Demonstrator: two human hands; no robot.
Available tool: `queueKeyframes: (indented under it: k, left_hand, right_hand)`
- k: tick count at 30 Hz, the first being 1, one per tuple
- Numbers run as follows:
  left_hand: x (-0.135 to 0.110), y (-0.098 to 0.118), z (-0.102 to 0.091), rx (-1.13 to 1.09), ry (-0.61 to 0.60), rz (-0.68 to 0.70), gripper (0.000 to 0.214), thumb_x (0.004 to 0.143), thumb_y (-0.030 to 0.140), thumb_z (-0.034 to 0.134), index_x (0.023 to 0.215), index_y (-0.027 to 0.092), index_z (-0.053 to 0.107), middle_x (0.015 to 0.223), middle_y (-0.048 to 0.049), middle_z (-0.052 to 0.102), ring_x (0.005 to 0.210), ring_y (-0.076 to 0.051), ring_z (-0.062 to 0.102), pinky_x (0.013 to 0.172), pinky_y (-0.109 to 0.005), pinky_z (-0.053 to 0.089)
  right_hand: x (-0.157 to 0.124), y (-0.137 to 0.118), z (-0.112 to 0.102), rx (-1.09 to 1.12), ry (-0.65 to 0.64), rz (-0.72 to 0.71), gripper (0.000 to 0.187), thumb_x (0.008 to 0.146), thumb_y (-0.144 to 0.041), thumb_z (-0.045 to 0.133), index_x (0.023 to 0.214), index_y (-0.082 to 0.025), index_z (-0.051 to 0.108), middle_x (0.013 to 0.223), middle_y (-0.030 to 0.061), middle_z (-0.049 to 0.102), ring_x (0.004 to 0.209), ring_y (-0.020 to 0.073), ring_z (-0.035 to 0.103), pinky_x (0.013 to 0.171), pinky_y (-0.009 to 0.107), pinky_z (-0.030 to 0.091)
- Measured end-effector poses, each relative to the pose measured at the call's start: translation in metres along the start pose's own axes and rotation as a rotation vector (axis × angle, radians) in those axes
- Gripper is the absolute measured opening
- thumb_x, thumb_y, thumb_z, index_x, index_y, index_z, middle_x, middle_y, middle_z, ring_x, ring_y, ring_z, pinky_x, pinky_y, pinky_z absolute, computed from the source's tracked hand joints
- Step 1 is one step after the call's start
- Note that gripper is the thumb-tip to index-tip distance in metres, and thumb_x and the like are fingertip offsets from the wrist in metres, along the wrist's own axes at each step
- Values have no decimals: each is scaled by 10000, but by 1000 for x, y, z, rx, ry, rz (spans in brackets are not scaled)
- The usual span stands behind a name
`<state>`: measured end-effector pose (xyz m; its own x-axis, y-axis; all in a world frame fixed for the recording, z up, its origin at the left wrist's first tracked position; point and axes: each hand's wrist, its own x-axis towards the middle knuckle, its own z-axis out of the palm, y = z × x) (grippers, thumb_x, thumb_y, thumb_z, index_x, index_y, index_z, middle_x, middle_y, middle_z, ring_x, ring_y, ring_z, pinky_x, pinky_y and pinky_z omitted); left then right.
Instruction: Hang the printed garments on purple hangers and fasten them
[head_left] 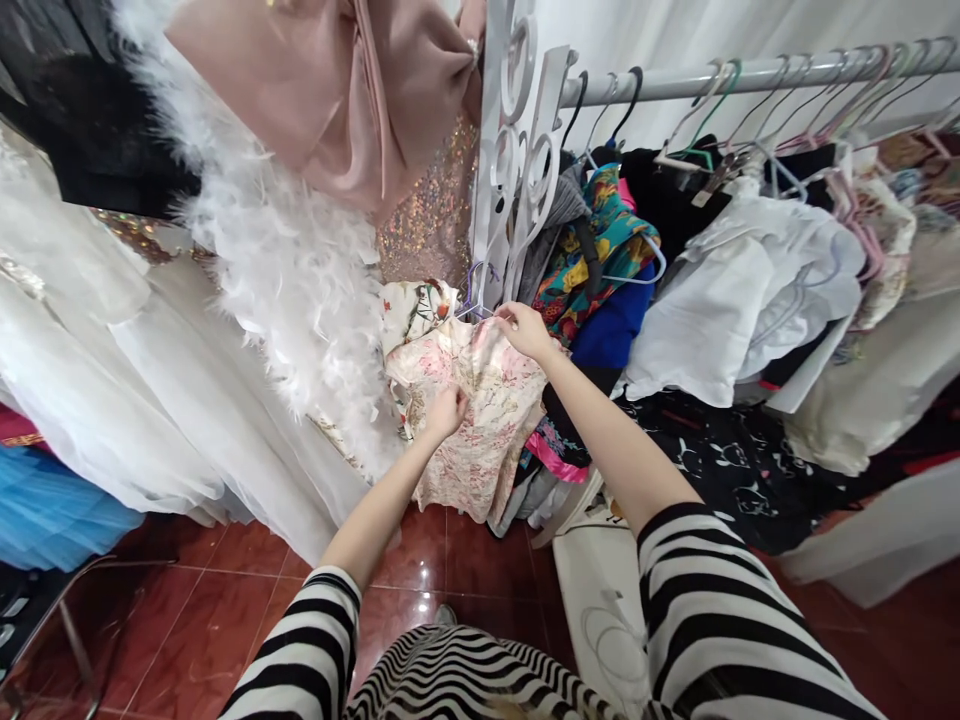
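Observation:
A cream blouse with a pink floral print [480, 440] hangs in front of me on a pale hanger [474, 312]. My right hand [523, 330] is closed at its shoulder and neckline, close to the hanger, with thumb and fingers pinched on the cloth. Lower down, my left hand [448, 410] is curled against the blouse front, and its fingers appear to grip the fabric. Behind the blouse, at the upper left, shows a white garment with a bolder flower print [420, 308]. A purple hanger hook [472, 282] stands above the collar.
To the right, a metal rail [675, 82] carries several hangers with clothes, including white shirts [739, 300]. On the left hang a white feathered garment [300, 270], a large pink bow [322, 90] and white gowns [90, 350]. Below are red floor tiles [202, 610] and a white case-like object [600, 600].

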<state>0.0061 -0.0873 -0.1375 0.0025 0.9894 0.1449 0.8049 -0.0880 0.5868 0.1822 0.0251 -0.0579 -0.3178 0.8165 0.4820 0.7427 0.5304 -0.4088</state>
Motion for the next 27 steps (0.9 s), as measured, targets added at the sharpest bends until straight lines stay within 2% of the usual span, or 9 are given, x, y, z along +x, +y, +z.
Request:
queueKeyframes:
  k: [2,5,7,9,15,19,22,27]
  left_hand:
    - [2,-8,-10,21,52,-4,86,861,202,519,816,215,591,813,-60,654,817,-225,629,740,-313,470]
    - [9,-20,-32,59,297,2,139,850,171,494,922,211,607,989,-103,651,1003,-262,604,873,-357,469]
    - [18,-26,-47,99,458,0,223,851,173,480,1036,190,604,1119,-142,622,1099,-294,564,963,-406,437]
    - [26,-29,-60,130,506,-18,281,862,181,460,1108,186,597,1163,-152,606,1129,-309,549,1002,-437,417]
    - [38,-29,-81,266,350,-7,331,879,190,462,1174,217,610,1229,-154,590,1208,-313,530,1011,-423,444]
    - [40,-28,-88,315,289,-2,390,885,163,438,1244,208,585,1283,-155,578,1234,-306,525,1023,-417,442]
    - [46,-30,-93,321,265,-13,370,893,152,416,1197,205,619,1262,-146,604,1199,-289,558,1015,-393,446]
    - [62,-41,-101,273,122,-70,260,888,188,465,998,215,699,1081,-95,715,1082,-251,636,933,-302,480]
  right_hand:
    - [-9,21,-7,-56,30,79,258,815,-183,517,1034,-187,653,985,98,688,939,258,617,845,368,476]
    - [-28,46,-14,-171,-54,237,330,793,-144,552,1111,-154,642,1060,150,673,997,287,618,869,374,482]
    - [-38,54,-15,-204,-118,271,334,791,-118,561,1114,-135,647,1085,167,665,1003,285,623,881,358,480]
    - [-45,55,-14,-213,-134,264,292,811,-115,550,1079,-140,664,1079,163,661,994,276,627,873,341,480]
    - [-54,57,-12,-173,-105,224,219,874,-141,501,965,-167,699,1019,130,653,901,238,650,855,319,482]
    - [-64,66,-15,6,-4,230,274,873,-121,465,984,-163,711,1033,115,698,988,236,656,939,342,472]
    - [-72,76,-15,181,100,307,311,857,-111,442,961,-175,729,1048,91,732,1024,230,662,953,361,484]
    - [-79,93,-5,444,324,452,213,771,-152,555,842,-193,751,884,55,768,894,238,700,861,372,539]
